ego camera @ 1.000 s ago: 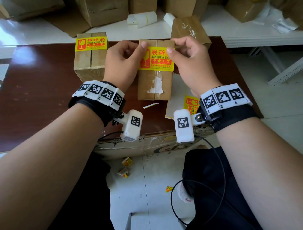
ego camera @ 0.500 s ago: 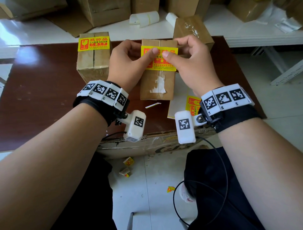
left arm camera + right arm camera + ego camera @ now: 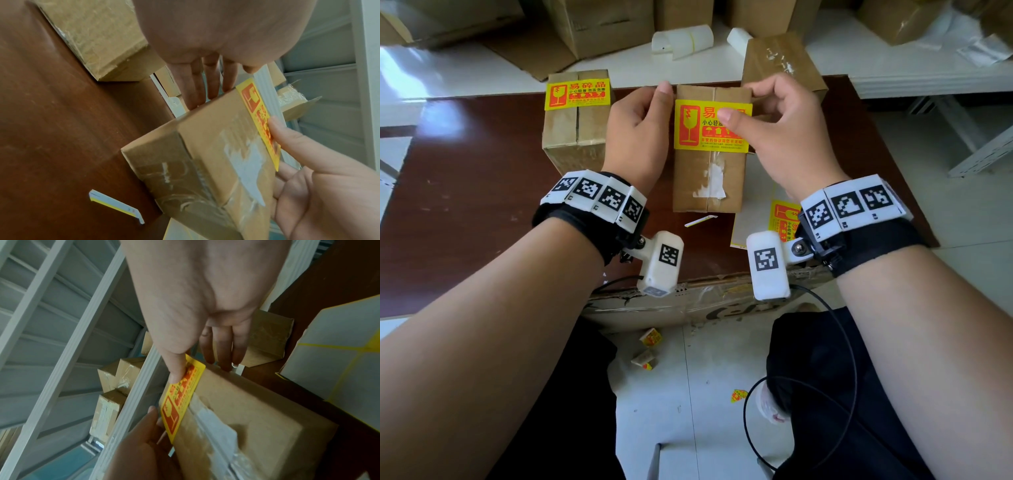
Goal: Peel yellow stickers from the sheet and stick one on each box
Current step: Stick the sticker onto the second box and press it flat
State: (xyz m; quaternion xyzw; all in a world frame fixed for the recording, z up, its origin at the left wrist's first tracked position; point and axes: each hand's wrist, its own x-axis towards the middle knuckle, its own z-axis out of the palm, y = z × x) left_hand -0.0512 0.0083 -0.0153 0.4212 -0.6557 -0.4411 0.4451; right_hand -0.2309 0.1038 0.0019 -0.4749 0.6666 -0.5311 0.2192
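A person sits at a dark brown bench [image 3: 465, 192], both hands at a cardboard box [image 3: 707, 185] standing in the middle of it. A yellow sticker [image 3: 698, 126] lies across the upper part of the box's face. The right hand [image 3: 787, 137] presses its thumb flat on the sticker's upper right area, its other fingers curled behind the box's far edge, so its grip is clamped on the box. The left hand [image 3: 637, 133] rests against the box's left side, thumb up at the top corner, fingers reaching straight past the far edge; its grip is loose, not clamped.

To the left stands a second box [image 3: 575, 137], already wearing its own sticker [image 3: 578, 94]. The sheet [image 3: 753, 219] lies on the bench just right of the middle box, one sticker still showing on it.

The step in hand appears to be smoothing the sticker down. Next, the thumb likely needs to sweep along it to seat the edges, before another sticker is peeled for the third box [image 3: 780, 65] behind.
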